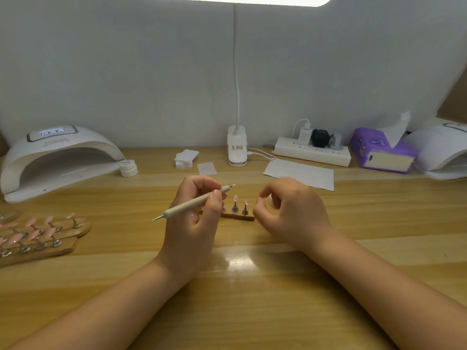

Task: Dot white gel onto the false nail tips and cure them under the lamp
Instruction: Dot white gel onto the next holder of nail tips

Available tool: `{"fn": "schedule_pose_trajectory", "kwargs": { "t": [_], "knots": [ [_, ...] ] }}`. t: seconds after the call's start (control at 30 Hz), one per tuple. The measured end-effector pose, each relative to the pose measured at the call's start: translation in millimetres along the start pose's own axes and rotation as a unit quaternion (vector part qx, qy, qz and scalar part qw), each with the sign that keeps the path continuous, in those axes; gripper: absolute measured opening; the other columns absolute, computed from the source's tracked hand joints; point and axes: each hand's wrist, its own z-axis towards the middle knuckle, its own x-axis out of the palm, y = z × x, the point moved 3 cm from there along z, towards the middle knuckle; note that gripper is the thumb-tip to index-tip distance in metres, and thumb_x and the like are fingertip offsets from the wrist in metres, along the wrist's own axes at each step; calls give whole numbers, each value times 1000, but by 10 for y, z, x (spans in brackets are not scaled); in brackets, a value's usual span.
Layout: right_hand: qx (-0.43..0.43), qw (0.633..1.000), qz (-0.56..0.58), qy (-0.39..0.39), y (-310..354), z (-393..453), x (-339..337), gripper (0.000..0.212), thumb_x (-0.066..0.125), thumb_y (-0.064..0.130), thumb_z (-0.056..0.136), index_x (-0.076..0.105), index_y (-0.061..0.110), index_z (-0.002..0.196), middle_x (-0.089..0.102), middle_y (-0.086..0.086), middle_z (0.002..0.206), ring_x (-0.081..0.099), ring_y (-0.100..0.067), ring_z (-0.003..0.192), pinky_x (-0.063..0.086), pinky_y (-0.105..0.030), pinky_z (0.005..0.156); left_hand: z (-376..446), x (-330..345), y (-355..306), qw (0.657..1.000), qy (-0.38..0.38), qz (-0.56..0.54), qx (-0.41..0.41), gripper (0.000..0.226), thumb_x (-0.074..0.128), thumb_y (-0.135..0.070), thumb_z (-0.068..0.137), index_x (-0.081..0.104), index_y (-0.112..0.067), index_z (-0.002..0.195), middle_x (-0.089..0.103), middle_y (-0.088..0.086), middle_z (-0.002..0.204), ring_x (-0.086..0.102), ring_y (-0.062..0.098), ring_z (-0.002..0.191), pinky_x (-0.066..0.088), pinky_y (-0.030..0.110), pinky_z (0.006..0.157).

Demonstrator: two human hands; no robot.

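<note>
My left hand (194,223) grips a grey double-ended dotting pen (192,204) that lies slanted, one metal tip up and to the right, the other down and to the left. Just behind it a small wooden strip (240,217) carries pink false nail tips (235,199) upright on metal stands; my left fingers hide part of the strip. My right hand (290,213) hovers at the strip's right end with curled fingers around a small white pot (271,201), which is mostly hidden. The white curing lamp (58,157) stands at the far left, opening toward me.
More wooden strips with pink tips (38,236) lie at the left edge. A white jar (129,169) sits by the lamp. Behind are cotton pads (185,157), a clip desk lamp (236,147), a power strip (313,150), paper (300,174), a purple tissue pack (381,150) and a second lamp (442,152).
</note>
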Motion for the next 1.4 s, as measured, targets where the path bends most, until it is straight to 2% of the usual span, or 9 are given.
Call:
{"fn": "schedule_pose_trajectory", "kwargs": {
  "t": [0.07, 0.17, 0.27, 0.37, 0.53, 0.8, 0.97, 1.2, 1.4],
  "knots": [
    [18, 999, -38, -26, -82, 48, -59, 37, 65, 39, 79, 61, 16, 108, 55, 5, 94, 50, -14, 88, 46, -32, 73, -4, -2, -5, 1000, -1, -1, -3, 12, 53, -36, 84, 55, -27, 92, 64, 3, 84, 62, 13, 74, 53, 25, 66],
    [116, 991, -48, 35, -329, 91, -16, 68, 64, 50, 73, 43, 21, 130, 47, 4, 124, 40, -19, 115, 38, -34, 97, -13, -3, -12, 1000, 3, -1, -5, 13, 52, -36, 84, 55, -26, 92, 64, 2, 85, 62, 15, 74, 53, 24, 66],
    [221, 967, -28, 122, -562, 76, 93, 79, 65, 59, 69, 38, 25, 134, 46, 4, 130, 37, -23, 123, 34, -36, 99, -13, -2, -22, 1000, 6, 1, -8, 15, 52, -36, 84, 55, -24, 92, 64, 2, 85, 61, 16, 75, 53, 25, 66],
    [252, 953, -61, 158, -672, 75, 164, 76, 63, 65, 66, 47, 25, 128, 49, 2, 125, 41, -24, 119, 36, -35, 94, -14, -2, -29, 1000, 8, 2, -14, 16, 52, -37, 84, 56, -23, 92, 65, 2, 86, 62, 17, 76, 54, 25, 66],
    [220, 967, -51, 118, -661, 71, 189, 38, 62, 62, 74, 52, 32, 95, 52, 7, 102, 45, -20, 107, 33, -28, 83, -14, 2, -12, 999, 15, 11, -30, 10, 53, -25, 90, 59, -21, 98, 69, -4, 90, 67, 12, 83, 54, 21, 71],
    [89, 994, 58, -18, -255, -3, 79, 34, 70, 44, 71, 52, 23, 92, 56, 10, 88, 51, -15, 86, 44, -35, 78, -20, 32, -31, 999, 17, 4, -30, 12, 53, -23, 91, 62, -16, 96, 70, -4, 83, 67, 11, 78, 53, 19, 70],
    [29, 997, 65, -38, -74, -52, 74, 37, 71, 43, 69, 52, 21, 93, 56, 8, 83, 51, -15, 80, 43, -36, 74, -25, 31, -31, 999, 25, 28, -12, 20, 55, -36, 89, 64, -18, 92, 71, -5, 78, 67, 7, 74, 51, 16, 68],
    [-10, 998, 43, -39, 1, -64, 68, 35, 77, 34, 65, 52, 16, 83, 51, 6, 75, 45, -15, 74, 38, -34, 69, -19, 27, -13, 997, 35, 71, -9, 13, 53, -42, 89, 63, -33, 88, 67, -9, 75, 63, 8, 70, 48, 16, 65],
    [-39, 998, 40, -42, 41, -76, 64, 34, 78, 31, 65, 53, 15, 82, 51, 7, 74, 44, -15, 74, 37, -33, 70, -27, 41, -19, 995, 39, 89, -9, 9, 58, -28, 91, 65, -30, 85, 65, -9, 77, 61, 5, 70, 44, 12, 64]
  ]
}}
